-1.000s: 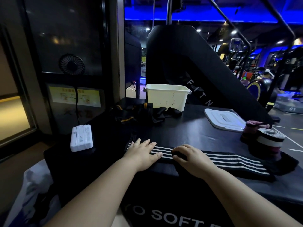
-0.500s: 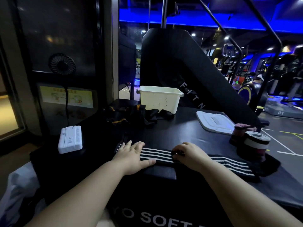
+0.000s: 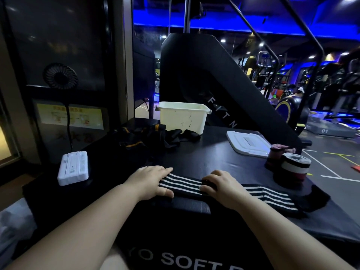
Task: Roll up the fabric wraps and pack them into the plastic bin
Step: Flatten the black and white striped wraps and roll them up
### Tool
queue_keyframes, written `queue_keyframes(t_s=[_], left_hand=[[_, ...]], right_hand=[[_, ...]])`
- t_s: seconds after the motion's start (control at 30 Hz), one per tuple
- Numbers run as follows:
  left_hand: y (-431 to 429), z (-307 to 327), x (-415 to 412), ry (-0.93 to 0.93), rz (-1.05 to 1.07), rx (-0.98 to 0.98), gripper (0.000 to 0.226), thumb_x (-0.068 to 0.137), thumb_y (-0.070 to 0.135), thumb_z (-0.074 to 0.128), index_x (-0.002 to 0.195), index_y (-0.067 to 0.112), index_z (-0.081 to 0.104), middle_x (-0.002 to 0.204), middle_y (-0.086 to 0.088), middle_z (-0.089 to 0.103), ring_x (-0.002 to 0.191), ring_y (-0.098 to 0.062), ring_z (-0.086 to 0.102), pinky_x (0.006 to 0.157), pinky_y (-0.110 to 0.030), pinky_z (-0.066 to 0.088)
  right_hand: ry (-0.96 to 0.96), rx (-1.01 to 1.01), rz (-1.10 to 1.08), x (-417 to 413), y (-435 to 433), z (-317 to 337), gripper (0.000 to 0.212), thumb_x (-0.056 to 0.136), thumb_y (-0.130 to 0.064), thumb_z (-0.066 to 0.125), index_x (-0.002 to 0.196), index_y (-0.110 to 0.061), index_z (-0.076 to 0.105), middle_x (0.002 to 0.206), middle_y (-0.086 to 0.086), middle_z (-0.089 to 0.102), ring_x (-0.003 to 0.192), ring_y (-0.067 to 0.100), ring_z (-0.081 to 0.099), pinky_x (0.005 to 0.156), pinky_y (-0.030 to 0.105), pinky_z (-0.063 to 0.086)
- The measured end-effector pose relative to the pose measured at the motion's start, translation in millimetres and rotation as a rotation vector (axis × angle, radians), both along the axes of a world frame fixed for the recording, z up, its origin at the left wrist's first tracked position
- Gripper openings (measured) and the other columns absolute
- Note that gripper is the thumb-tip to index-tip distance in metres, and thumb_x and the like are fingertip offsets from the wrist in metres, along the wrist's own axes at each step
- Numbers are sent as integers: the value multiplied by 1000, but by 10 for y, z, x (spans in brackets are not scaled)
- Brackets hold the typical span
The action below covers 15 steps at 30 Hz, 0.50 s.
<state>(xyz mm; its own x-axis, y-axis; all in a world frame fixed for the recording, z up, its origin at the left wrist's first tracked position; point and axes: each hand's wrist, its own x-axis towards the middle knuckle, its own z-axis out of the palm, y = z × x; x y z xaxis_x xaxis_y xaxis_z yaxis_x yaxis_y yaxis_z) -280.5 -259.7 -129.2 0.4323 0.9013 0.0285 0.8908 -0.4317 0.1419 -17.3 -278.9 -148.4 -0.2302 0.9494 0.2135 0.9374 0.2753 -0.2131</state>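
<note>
A black wrap with white stripes (image 3: 268, 197) lies flat along the front of the black soft box (image 3: 214, 152). My left hand (image 3: 150, 181) presses flat on its left end, fingers straight. My right hand (image 3: 222, 185) grips the wrap near its middle, fingers curled over a small fold. The white plastic bin (image 3: 183, 116) stands open at the back of the box. Two rolled wraps stand at the right: a black, white and red one (image 3: 294, 167) and a pinkish one (image 3: 276, 152) behind it.
The bin's white lid (image 3: 248, 142) lies flat right of the bin. A heap of black wraps with orange stripes (image 3: 144, 138) sits left of the bin. A white device (image 3: 73, 167) rests at the left edge. Gym machines stand behind.
My right hand has curled tighter on the wrap and drawn slightly toward my left hand. The camera has shifted a little; the left hand stays pressed on the end.
</note>
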Motion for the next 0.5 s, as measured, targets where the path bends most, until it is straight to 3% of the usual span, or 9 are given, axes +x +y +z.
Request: queue_keyframes(t_s=[0.17,0.3,0.4,0.5], left_hand=[[-51,-20,15,25,65,25,81,82,72,52,150,32,33,152,14,35,140,-9,32,116,-30,17],[-29,-57,5,85,48,-65,85,85,74,40,155,32,18,162,11,14,150,-14,11,122,-39,3],[-24,-74,-2,153,36,-110,99,74,85,14,156,31,6,164,10,0,151,-19,-3,122,-44,-2],[-19,-116,13,148,34,-79,83,88,75,18,156,30,3,164,9,-5,150,-16,-11,121,-46,-8]], right_hand=[[-35,1,0,-7,-34,9,44,91,-59,51,125,-33,62,123,-2,56,119,21,47,101,32,38],[-57,-22,-19,-18,-34,25,46,91,-60,50,129,-35,57,127,-2,53,122,23,45,105,33,36],[-95,-38,-59,-41,-42,61,53,91,-62,49,137,-37,45,131,-1,50,126,24,44,105,32,33],[-124,-33,-69,-44,-49,101,49,90,-63,49,131,-37,42,128,-1,54,121,26,48,98,34,34]])
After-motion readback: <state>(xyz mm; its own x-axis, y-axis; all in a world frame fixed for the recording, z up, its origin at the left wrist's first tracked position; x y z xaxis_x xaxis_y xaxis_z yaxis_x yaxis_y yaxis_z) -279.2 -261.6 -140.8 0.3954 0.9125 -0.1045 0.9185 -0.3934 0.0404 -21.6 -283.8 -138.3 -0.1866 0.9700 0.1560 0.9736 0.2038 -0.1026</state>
